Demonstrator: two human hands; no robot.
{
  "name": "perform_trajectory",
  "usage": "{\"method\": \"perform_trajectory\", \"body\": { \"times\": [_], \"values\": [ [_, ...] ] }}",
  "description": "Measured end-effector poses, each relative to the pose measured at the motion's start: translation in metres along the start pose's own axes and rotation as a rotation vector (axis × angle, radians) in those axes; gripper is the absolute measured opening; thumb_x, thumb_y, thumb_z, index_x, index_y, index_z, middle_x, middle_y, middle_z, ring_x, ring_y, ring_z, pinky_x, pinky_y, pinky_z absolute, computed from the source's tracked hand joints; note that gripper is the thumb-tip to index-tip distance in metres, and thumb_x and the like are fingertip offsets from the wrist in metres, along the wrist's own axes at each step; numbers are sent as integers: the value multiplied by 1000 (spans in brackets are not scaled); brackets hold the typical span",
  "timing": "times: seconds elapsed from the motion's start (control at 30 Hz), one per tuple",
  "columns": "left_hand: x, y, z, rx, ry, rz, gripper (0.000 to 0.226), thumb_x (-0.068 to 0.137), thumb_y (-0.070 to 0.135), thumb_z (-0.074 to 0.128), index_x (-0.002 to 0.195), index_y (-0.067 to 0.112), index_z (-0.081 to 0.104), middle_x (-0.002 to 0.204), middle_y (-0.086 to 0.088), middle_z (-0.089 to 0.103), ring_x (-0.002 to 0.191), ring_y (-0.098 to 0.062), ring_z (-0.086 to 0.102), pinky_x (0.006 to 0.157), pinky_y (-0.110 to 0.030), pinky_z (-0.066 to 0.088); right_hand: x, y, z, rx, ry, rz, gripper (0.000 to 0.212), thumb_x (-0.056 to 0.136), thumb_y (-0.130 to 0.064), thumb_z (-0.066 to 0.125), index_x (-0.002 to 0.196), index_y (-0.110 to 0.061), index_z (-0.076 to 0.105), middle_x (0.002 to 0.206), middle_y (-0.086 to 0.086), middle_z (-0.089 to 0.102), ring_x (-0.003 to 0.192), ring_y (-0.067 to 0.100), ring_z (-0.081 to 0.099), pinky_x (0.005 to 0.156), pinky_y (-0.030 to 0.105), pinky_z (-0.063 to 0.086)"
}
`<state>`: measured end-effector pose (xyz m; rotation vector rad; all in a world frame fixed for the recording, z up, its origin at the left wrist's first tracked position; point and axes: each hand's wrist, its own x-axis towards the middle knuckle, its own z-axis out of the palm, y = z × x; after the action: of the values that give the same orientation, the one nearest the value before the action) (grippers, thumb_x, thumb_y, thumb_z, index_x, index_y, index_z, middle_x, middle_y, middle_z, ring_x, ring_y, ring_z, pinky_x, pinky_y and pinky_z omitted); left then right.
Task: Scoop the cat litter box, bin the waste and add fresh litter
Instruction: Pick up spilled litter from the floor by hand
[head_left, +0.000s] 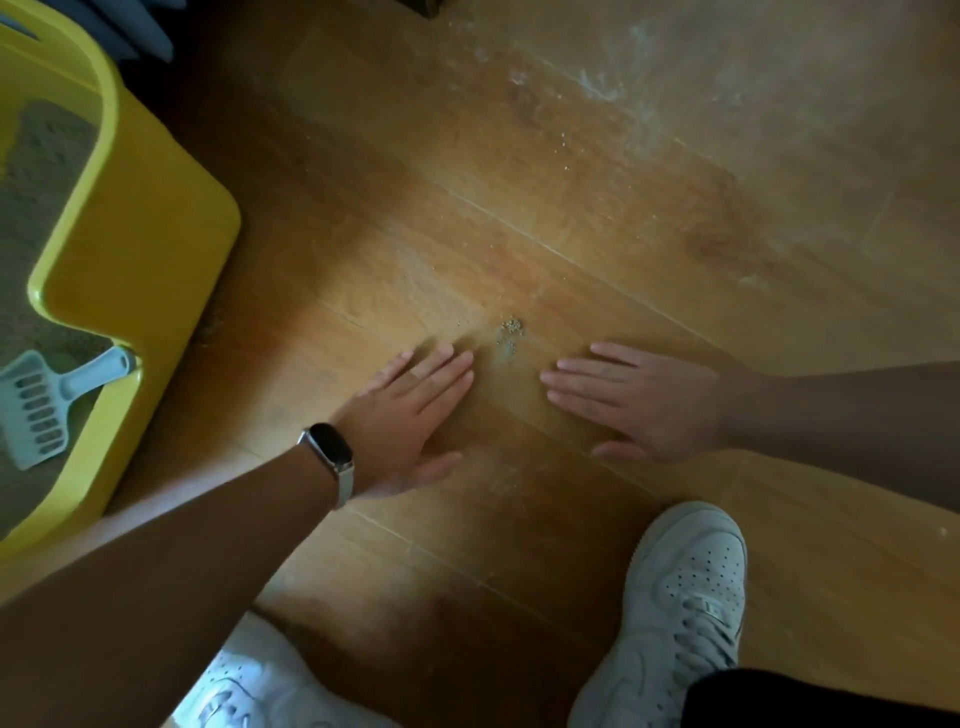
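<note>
A yellow litter box (140, 228) stands at the left, with grey-beige litter (36, 171) inside. A pale blue slotted scoop (47, 400) lies in the litter, its handle leaning on the box rim. On the wooden floor, a small pile of spilled litter grains (510, 332) sits just beyond my fingertips. My left hand (410, 415), with a watch on the wrist, lies flat on the floor, fingers straight. My right hand (639, 402) also lies flat, fingers pointing left toward the other hand. Neither hand holds anything.
My two white sneakers (680, 613) are planted on the floor near the bottom edge. Dusty white streaks and scattered grains (587, 88) mark the floor at the upper right. Something dark and bluish (140, 31) stands behind the box.
</note>
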<state>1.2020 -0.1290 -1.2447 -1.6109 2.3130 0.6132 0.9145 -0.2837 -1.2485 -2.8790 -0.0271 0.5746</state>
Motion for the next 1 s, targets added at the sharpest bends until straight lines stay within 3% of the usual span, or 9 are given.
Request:
{"method": "perform_trajectory", "body": {
  "times": [0.1,0.2,0.3,0.53,0.67,0.77,0.9,1.0],
  "values": [
    [-11,8,12,23,-11,8,81,91,66,27,150,11,22,158,-6,15,147,-22,10,117,-44,8,13,-22,5,23,10,-113,68,100,-58,17,151,-13,14,159,7,15,147,24,14,115,45,8],
    [-9,17,18,-9,16,-24,79,91,63,31,149,9,28,157,-7,17,147,-23,15,118,-45,13,36,-39,4,77,4,-88,73,99,-61,13,153,-12,10,161,8,8,149,23,6,120,44,4],
    [-4,23,18,-50,34,-91,78,92,61,32,149,8,26,158,-7,15,146,-21,17,119,-47,20,54,-41,-1,110,15,55,79,97,-64,12,153,-8,9,161,9,4,149,22,4,120,43,7],
    [14,31,9,-108,40,-110,79,92,59,30,151,7,22,159,-7,13,147,-19,10,120,-45,14,50,-24,-6,62,24,170,81,97,-64,16,151,-3,18,159,13,11,148,25,14,119,43,11],
    [23,38,7,-140,52,-117,80,94,59,30,154,10,7,159,-2,-6,146,-14,-7,121,-41,2,41,-24,-5,58,50,177,80,99,-63,17,152,-4,18,159,14,14,148,24,13,119,44,9],
    [35,42,1,-136,55,-100,80,95,58,29,154,10,1,161,-3,-9,148,-15,-10,119,-38,-7,30,-16,-6,57,98,226,77,99,-60,22,151,-2,23,158,16,22,147,26,19,121,41,11],
    [42,45,-2,-156,61,-103,80,96,58,28,154,11,0,162,-3,-9,146,-13,-14,120,-39,-8,20,-1,-7,24,122,295,75,99,-57,24,147,0,32,155,18,31,144,28,28,118,43,15],
    [28,45,1,-216,88,-205,81,95,59,28,153,12,-2,158,0,-17,144,-11,-19,122,-40,-3,22,6,-11,17,135,363,73,99,-55,25,146,-1,36,155,16,32,144,27,28,118,44,16]
  ]
}}
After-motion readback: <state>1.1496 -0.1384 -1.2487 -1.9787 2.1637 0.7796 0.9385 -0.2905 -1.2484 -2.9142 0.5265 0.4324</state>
